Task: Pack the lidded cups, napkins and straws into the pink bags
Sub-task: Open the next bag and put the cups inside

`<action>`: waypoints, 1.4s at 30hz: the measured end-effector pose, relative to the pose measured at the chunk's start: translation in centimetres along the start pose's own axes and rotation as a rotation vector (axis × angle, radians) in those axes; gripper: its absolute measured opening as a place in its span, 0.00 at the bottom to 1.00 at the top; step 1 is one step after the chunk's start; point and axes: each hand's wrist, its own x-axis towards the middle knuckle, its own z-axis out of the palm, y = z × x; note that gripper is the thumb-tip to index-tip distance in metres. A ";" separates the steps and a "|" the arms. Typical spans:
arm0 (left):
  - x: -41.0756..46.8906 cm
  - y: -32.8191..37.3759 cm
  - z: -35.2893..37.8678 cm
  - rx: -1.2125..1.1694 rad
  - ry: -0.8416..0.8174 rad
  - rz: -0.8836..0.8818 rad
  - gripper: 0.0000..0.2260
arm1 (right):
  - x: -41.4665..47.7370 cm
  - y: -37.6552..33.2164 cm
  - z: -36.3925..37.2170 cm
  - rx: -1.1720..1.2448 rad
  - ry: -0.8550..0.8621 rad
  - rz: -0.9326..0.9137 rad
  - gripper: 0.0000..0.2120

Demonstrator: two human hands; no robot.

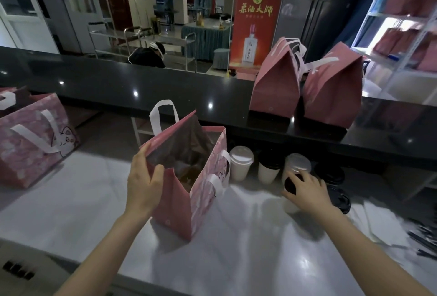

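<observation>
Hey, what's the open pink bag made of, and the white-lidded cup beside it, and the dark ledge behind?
Pink bag: probably non-woven fabric, matte, softly creased, with flat white strap handles; its dull brownish lining may be foil. White-lidded cup: likely paper, matte off-white wall; the lid looks like smooth plastic. Dark ledge: polished stone or similar, judging by sharp light reflections.

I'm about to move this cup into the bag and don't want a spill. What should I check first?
1. Mouth of the bag open: ok, the left grip holds its rim.
2. Bag upright on the counter: ok.
3. Hold on the cup: ok, the right grip curls over its black lid.
4. Lid sealed: cannot tell, it is mostly covered.
5. Room inside the bag: cannot tell; it is dark, with something brown at the bottom.
</observation>
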 end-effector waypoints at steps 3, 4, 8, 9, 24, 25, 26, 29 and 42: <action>0.3 0.0 0.1 0.007 0.029 -0.019 0.24 | 0.0 -0.1 0.4 -0.017 -0.056 -0.011 0.28; 0.4 0.1 0.1 0.017 0.034 -0.032 0.27 | 0.0 -0.1 0.5 -0.023 -0.046 -0.026 0.27; 0.2 0.3 0.3 0.075 -0.021 -0.064 0.38 | 0.1 0.2 0.0 -0.098 0.040 -0.138 0.35; 0.1 0.3 0.3 0.072 -0.040 -0.059 0.39 | 0.1 0.3 -0.2 -0.098 0.028 -0.156 0.38; 0.1 0.4 -2.7 0.071 -0.246 0.129 0.40 | -2.7 -2.4 -8.0 0.359 0.283 -0.333 0.40; 0.1 0.4 -2.9 0.067 -0.267 0.154 0.40 | -3.1 -3.2 -9.6 0.407 0.357 -0.379 0.40; 0.1 0.5 -3.2 0.063 -0.289 0.177 0.40 | -3.5 -3.9 -11.2 0.441 0.431 -0.426 0.40; 0.1 0.6 -3.8 0.063 -0.353 0.246 0.39 | -5.1 -6.3 -15.5 0.484 0.572 -0.549 0.39; 0.3 0.7 -5.5 0.164 -0.601 0.371 0.46 | -6.0 -18.8 -12.6 0.399 0.176 -0.782 0.37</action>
